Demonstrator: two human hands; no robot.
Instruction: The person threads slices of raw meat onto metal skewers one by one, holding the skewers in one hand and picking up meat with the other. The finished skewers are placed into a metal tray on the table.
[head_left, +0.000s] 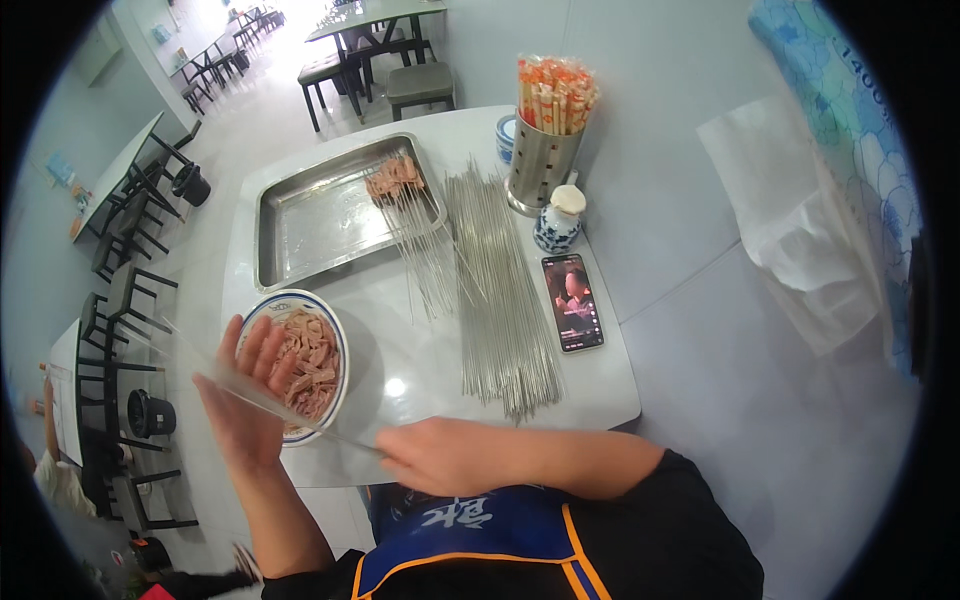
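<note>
My right hand (439, 455) is closed around the near end of some thin metal skewers (326, 431), which are blurred and slant up to the left. They pass across the palm of my left hand (251, 397), whose fingers are spread, not gripped around them. Just behind my left hand, a white bowl with blue rim lines (346, 352) holds strips of raw meat (311, 367). Bare metal skewers (495, 292) lie in a thick bundle at mid-table. Several loaded skewers (397, 180) rest their meat ends in a steel tray (264, 247), with handles sticking out over its near edge.
On the white table (420, 382), a phone with a lit screen (573, 304) lies right of the bundle. Behind it stand a blue-and-white jar (558, 229) and a perforated steel holder (541, 161) of wrapped chopsticks (555, 94). Stools (420, 84) stand beyond.
</note>
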